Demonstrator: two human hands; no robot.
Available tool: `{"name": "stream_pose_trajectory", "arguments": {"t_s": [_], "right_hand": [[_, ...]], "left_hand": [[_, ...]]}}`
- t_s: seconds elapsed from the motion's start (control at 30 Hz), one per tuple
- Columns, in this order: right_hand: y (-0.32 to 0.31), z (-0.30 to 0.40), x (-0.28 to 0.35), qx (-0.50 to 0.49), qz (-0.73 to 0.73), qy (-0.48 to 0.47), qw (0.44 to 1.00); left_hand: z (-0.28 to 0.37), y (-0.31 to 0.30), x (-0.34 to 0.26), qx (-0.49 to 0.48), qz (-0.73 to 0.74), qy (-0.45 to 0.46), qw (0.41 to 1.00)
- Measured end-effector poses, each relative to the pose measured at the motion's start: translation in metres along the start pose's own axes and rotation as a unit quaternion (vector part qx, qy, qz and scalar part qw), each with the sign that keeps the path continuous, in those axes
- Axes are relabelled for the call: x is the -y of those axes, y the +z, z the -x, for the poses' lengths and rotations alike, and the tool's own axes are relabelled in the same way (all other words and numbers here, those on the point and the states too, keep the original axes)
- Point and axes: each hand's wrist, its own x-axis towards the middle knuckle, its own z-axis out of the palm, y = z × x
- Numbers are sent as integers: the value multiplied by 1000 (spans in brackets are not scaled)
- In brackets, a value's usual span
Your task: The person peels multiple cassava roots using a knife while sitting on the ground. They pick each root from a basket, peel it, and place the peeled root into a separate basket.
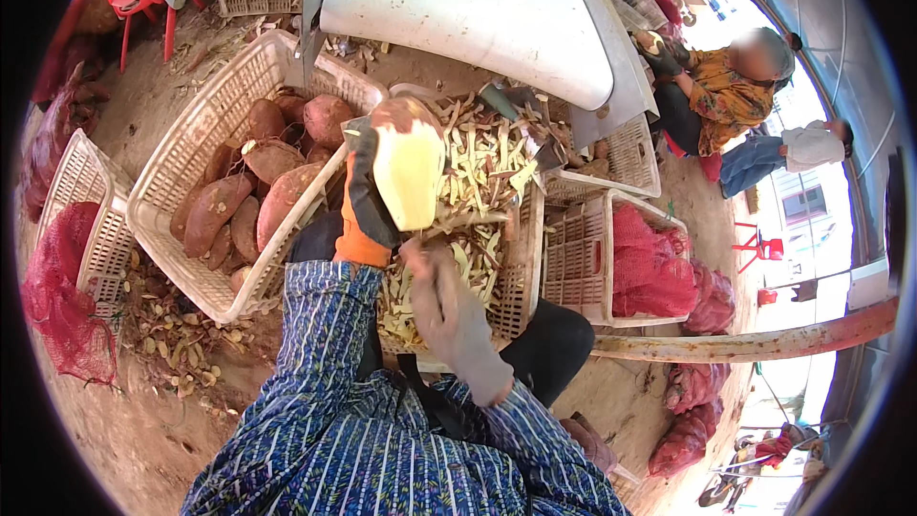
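My left hand (360, 197), in an orange and black glove, grips a large sweet potato (408, 172). Pale yellow flesh shows on most of its near side, and reddish skin remains at the top. Just below its lower end is my right hand (451, 308) in a grey glove, its fingers curled and blurred. A thin blurred strip (473, 219) lies by those fingertips; whether it is a tool or a peel is unclear. Under both hands stands a plastic crate (526, 265) heaped with peelings (483, 165). To the left, unpeeled sweet potatoes (222, 211) fill part of a white crate (172, 129).
A metal chute (466, 7) with a pale sheet slopes down ahead. Red mesh sacks (648, 265) sit in a crate at right, near a rusty pipe (745, 344). Peelings (179, 344) litter the floor at left. Another person (731, 93) sits at upper right.
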Motion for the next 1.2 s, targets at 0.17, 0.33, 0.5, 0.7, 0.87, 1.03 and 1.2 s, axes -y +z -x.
{"name": "stream_pose_trajectory", "arguments": {"t_s": [0.17,0.33,0.5,0.7,0.87,1.03,1.2], "right_hand": [[-37,-32,-21,-4,-176,74,982],[-6,-13,-6,-22,-31,26,999],[-38,-11,-2,76,-225,149,960],[-7,-31,-21,-62,38,46,996],[-29,3,19,126,-295,211,923],[-29,-48,-13,-57,-18,30,998],[-15,15,8,-15,-185,44,982]], "left_hand": [[4,1,8,24,29,-55,998],[10,-1,7,19,-236,66,969],[1,-12,8,23,-2,-8,1000],[9,-11,20,15,5,-33,999],[-12,-5,5,0,71,-2,997],[-2,-24,30,-89,-58,20,994],[-3,-20,10,74,-17,38,996]]}}
